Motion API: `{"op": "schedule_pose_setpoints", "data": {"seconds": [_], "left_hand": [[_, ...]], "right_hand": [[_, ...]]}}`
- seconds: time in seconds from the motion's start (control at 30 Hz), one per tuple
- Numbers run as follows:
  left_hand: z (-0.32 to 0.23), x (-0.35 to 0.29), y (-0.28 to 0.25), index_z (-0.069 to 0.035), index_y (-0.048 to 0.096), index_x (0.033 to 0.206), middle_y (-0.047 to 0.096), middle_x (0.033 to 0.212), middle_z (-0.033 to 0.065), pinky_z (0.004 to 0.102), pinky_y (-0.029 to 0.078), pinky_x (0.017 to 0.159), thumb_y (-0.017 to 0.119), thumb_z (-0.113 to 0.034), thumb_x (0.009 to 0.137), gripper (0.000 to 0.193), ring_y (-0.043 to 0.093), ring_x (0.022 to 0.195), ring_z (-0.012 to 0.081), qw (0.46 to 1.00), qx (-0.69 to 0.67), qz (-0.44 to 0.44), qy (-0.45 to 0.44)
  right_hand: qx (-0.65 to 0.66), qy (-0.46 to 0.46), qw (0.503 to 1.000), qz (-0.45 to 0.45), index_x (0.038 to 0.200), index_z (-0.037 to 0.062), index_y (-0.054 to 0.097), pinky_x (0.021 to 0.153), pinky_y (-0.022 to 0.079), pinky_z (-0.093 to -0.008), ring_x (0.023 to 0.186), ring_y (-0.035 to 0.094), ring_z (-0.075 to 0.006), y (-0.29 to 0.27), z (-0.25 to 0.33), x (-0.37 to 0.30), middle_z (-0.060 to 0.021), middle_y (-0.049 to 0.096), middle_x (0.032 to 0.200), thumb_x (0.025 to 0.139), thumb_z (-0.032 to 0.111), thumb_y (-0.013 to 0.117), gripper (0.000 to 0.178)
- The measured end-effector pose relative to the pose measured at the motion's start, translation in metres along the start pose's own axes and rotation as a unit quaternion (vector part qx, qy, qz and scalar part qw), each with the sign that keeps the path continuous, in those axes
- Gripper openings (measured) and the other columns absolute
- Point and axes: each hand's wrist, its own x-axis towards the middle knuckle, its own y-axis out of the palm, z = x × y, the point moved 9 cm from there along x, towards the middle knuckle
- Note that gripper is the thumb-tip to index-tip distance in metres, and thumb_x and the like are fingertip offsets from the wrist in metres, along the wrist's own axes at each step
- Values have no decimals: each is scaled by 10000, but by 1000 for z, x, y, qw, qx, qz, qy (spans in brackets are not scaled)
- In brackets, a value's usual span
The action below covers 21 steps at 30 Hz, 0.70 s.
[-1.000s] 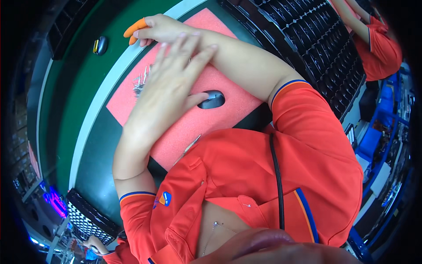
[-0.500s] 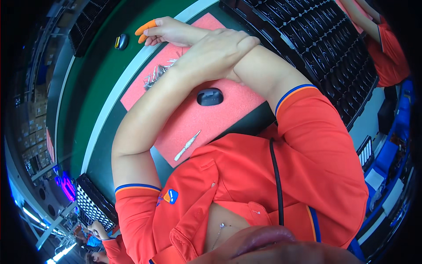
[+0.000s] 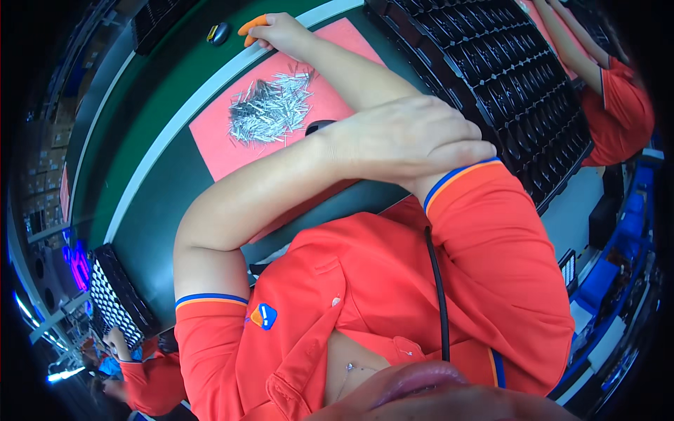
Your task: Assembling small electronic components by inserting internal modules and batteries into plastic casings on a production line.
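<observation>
My left hand (image 3: pixel 421 133) is wrapped round my right arm just below the sleeve, and its forearm crosses in front of me. Stretched out over the pale rail at the far side, my right hand (image 3: pixel 281 34) wears orange finger covers; its fingers are loosely bent and apart, with nothing seen in them. Just left of it, a small dark rounded case (image 3: pixel 220 34) with a yellow part lies on the green belt. A heap of thin silver metal pieces (image 3: pixel 270 109) rests on the pink foam mat (image 3: pixel 210 137). My left forearm hides most of a black rounded case (image 3: pixel 319 126).
Black trays (image 3: pixel 505 77) with rows of hollows stand on the right. Beyond them is another person's red sleeve (image 3: pixel 621 105). The green belt (image 3: pixel 133 133) curves along the left, near a black-and-white tray (image 3: pixel 116 295). Another person (image 3: pixel 151 379) sits at lower left.
My left hand has slid up my right arm to the sleeve. The metal heap now shows fully, while my left arm covers most of the black case. The white pointed tool is out of sight.
</observation>
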Motion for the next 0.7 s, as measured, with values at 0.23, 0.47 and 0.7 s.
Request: {"op": "schedule_pose_setpoints", "data": {"seconds": [0.23,0.47,0.7], "left_hand": [[-38,2,-6,-110,508,1297,588,1157,130,393,501,856,570,-279,860,473,601,1004,287,994,29,-91,56],[-21,-16,-12,-97,520,1294,587,1184,126,385,495,869,636,-375,824,559,600,1031,276,990,35,-68,120],[-2,-26,-17,-110,514,1289,594,1160,115,399,489,885,730,-384,742,648,599,1032,275,992,68,-59,90]], "right_hand": [[41,18,999,-11,1041,29,686,484,336,-192,585,457,-50,7,-4,7,-58,665,793,891,127,544,229],[152,59,986,25,964,39,681,407,293,-193,469,437,-63,5,-5,4,-32,611,666,883,127,516,204],[156,65,986,16,960,34,679,403,280,-190,458,403,-58,5,-5,2,-25,593,649,888,139,529,196]]}}
